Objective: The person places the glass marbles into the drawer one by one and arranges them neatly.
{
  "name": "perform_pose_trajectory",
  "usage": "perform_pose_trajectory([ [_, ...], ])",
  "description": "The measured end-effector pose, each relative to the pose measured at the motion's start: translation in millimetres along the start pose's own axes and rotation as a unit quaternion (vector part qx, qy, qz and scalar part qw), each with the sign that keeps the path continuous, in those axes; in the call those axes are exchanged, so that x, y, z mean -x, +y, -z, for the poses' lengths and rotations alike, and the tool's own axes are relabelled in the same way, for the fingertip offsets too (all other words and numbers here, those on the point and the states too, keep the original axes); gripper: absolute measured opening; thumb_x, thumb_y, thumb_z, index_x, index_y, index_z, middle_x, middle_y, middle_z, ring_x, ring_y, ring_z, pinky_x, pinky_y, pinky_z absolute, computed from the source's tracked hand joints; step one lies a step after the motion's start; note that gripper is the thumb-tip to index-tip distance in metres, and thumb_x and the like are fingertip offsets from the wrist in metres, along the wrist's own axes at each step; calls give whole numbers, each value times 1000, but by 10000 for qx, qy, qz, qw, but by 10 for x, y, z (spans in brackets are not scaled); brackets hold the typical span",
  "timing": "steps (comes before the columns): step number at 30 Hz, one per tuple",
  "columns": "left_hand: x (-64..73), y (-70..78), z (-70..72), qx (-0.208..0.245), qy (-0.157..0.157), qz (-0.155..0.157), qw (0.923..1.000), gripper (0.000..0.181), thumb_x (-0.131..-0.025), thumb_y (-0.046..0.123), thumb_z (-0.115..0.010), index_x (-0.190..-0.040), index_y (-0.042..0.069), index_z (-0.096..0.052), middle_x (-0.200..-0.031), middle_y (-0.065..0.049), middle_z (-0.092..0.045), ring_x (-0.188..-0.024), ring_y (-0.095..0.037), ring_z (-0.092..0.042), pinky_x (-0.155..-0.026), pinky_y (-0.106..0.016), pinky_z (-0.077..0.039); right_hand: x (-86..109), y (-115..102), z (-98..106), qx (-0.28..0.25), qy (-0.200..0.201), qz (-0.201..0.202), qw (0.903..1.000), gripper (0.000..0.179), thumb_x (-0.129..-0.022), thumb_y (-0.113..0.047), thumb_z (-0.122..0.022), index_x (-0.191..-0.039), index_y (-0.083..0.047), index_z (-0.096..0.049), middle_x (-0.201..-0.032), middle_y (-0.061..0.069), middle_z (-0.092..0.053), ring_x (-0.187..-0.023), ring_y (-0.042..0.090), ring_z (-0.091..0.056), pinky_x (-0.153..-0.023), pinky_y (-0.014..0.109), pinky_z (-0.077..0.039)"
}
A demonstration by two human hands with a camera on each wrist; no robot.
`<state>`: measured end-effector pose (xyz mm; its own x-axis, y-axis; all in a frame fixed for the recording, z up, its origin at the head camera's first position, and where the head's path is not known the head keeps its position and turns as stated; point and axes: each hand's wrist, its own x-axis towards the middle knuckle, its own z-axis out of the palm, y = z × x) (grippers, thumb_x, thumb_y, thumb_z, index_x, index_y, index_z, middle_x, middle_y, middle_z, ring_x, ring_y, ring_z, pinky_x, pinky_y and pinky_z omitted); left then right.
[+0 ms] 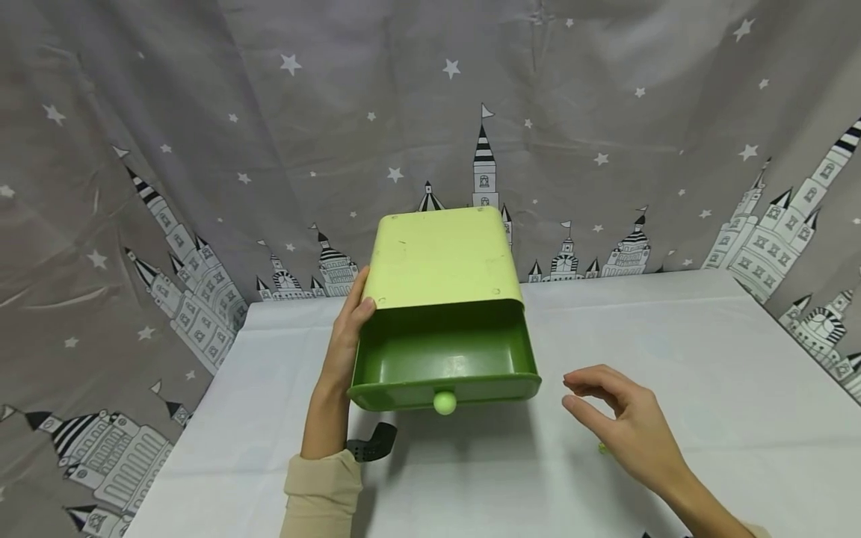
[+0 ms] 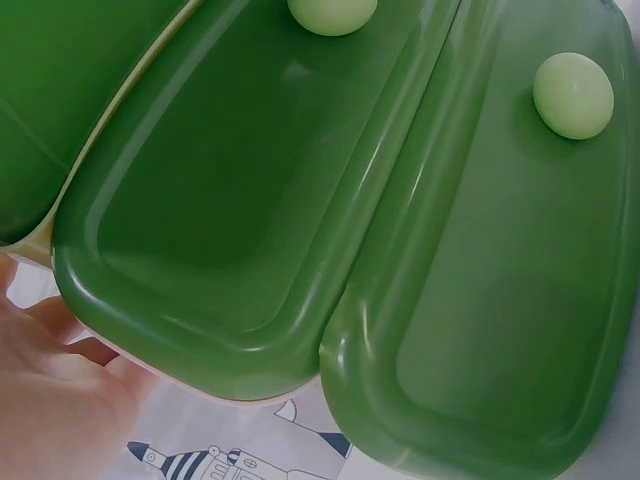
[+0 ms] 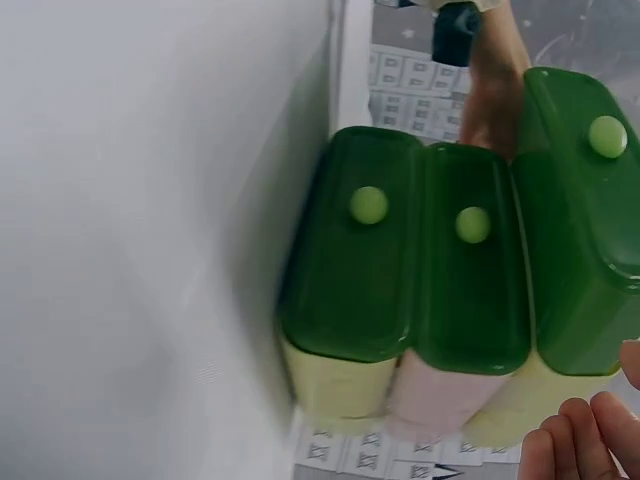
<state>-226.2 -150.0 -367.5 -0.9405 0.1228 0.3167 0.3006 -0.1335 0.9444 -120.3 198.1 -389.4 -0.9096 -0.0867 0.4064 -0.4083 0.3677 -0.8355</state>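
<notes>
A small drawer cabinet (image 1: 444, 258) with a pale yellow top stands on the table. Its green top drawer (image 1: 446, 391) is pulled out, with a round light-green knob (image 1: 445, 403) on its front and a bare floor showing inside. Two lower drawers (image 3: 365, 270) are pushed in. My left hand (image 1: 346, 336) lies against the cabinet's left side, fingers along the wall and thumb at the upper front corner. To the right of the drawer, my right hand (image 1: 625, 426) hovers apart from it, thumb and fingers loosely curved with nothing between them.
A small yellow-green thing (image 1: 602, 448) shows partly behind the right hand. White cloth (image 1: 673, 336) covers the table. Behind it hangs a grey curtain (image 1: 323, 149) printed with castles and stars. A black device (image 1: 377, 442) sits at the left wrist.
</notes>
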Motion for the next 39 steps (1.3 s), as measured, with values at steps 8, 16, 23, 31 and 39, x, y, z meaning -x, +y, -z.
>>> perform_pose_trajectory([
  [8, 0, -8, 2, -84, 32, -33, 10000, 64, -100, 28, -40, -160, 21, -18, -162, 5, -17, -144, -14, -20, -113, -43, -20, 88, 160, 71, 418, -119, -51, 9990, 19, -88, -6, -74, -105, -11, -70, -103, -2, -66, -94, 9, -61, -87, 14, -45],
  [16, 0, -8, -1, -115, 19, -55, 9999, 64, -100, 28, -41, -160, 21, -18, -162, 5, -17, -144, -13, -19, -114, -42, -18, 167, 353, 126, 864, -199, -109, 9960, 24, -86, -8, -76, -109, -9, -71, -105, -3, -67, -95, 9, -63, -86, 12, -44],
  [23, 8, -15, 0, -78, 8, -58, 10000, 63, -100, 27, -40, -160, 22, -18, -162, 5, -17, -144, -14, -20, -114, -43, -20, 224, 474, 145, 984, -245, -333, 9943, 24, -87, -11, -76, -110, -6, -71, -107, 2, -67, -96, 12, -63, -85, 12, -44],
  [31, 1, -13, 7, -140, 15, -73, 9999, 63, -100, 28, -40, -160, 22, -18, -162, 6, -17, -145, -13, -18, -115, -43, -18, 263, 575, 170, 1067, -324, -466, 9927, 22, -87, -14, -76, -108, -7, -71, -107, 1, -67, -96, 15, -64, -84, 18, -48],
  [39, -13, -11, -1, -232, 53, -123, 9996, 63, -100, 28, -40, -159, 21, -19, -162, 6, -17, -145, -11, -17, -115, -43, -15, 278, 686, 170, 951, -387, -509, 9934, 27, -87, -10, -75, -112, -3, -69, -107, 4, -68, -95, 15, -65, -82, 18, -49],
])
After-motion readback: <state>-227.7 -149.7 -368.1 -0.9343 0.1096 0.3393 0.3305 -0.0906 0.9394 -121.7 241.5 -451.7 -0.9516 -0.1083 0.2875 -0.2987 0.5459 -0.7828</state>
